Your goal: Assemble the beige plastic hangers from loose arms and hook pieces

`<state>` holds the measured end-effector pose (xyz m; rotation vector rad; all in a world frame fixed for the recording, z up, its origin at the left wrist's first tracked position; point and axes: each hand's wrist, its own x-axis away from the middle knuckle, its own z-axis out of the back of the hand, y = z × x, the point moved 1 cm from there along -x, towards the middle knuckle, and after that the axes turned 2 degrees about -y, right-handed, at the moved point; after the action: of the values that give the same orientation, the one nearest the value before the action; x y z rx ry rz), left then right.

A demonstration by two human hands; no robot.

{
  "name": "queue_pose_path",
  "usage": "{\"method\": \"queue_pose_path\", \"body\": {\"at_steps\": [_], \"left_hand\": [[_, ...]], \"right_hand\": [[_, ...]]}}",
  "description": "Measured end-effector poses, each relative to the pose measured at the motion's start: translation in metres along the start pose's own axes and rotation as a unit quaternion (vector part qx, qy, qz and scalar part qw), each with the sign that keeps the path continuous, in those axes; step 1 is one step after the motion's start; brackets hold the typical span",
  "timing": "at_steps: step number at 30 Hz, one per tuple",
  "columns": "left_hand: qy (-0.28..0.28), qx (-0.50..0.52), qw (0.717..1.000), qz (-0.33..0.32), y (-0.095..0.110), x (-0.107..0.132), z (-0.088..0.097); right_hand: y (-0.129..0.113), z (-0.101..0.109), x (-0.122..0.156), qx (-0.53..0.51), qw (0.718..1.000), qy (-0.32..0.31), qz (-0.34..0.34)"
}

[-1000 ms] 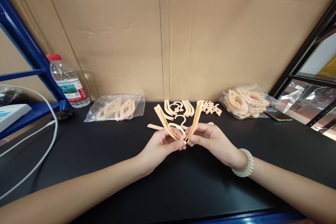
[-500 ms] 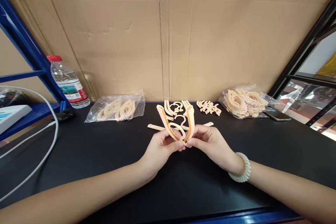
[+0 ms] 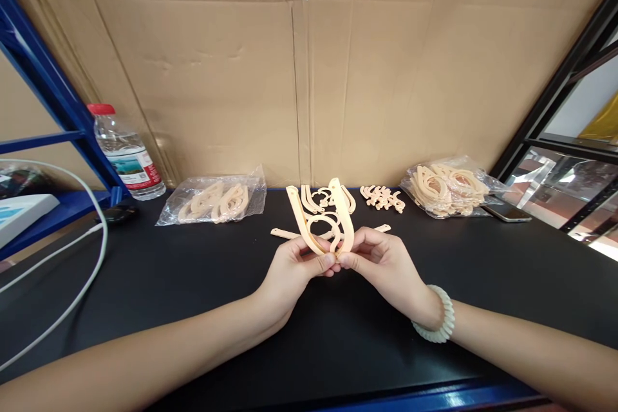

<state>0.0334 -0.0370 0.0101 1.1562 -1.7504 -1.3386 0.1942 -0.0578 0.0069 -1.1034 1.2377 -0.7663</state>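
Observation:
Both hands hold a beige plastic folding hanger above the black table, its two arms pointing up and away in a narrow V with a hook loop between them. My left hand pinches the left arm near the joint. My right hand, with a pale bead bracelet at the wrist, pinches the right arm at its base. More loose beige hanger pieces lie just behind the hands, and a small pile of clips lies to their right.
A clear bag of hanger parts lies at the back left, a fuller bag at the back right beside a phone. A water bottle stands by the blue rack. A white cable curves at left. Cardboard walls the back.
The right arm of the hanger has swung inward toward the left arm, narrowing the V. Both hands have shifted slightly up and away from me.

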Motion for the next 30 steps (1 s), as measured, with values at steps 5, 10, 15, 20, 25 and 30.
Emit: {"method": "queue_pose_path", "body": {"at_steps": [5, 10, 15, 20, 25, 30], "left_hand": [[0.005, -0.007, 1.0, 0.012, 0.002, 0.003, -0.001], [0.023, -0.047, 0.998, 0.017, 0.007, 0.003, 0.002], [0.086, -0.07, 0.994, -0.005, 0.017, -0.004, 0.017], [0.142, -0.084, 0.986, -0.024, 0.027, -0.012, 0.032], [0.212, -0.106, 0.97, -0.048, 0.03, -0.018, 0.042], [0.268, -0.164, 0.946, -0.084, 0.026, -0.021, 0.048]], "right_hand": [[0.001, 0.001, -0.001, 0.005, 1.0, -0.001, -0.009], [-0.006, 0.017, -0.009, 0.029, 0.999, -0.016, -0.018], [-0.02, 0.058, -0.024, 0.053, 0.992, -0.094, -0.063], [-0.029, 0.087, -0.034, 0.22, 0.965, -0.141, -0.032], [-0.032, 0.093, -0.034, 0.366, 0.91, -0.195, -0.013], [-0.031, 0.093, -0.033, 0.444, 0.869, -0.218, -0.003]]}}
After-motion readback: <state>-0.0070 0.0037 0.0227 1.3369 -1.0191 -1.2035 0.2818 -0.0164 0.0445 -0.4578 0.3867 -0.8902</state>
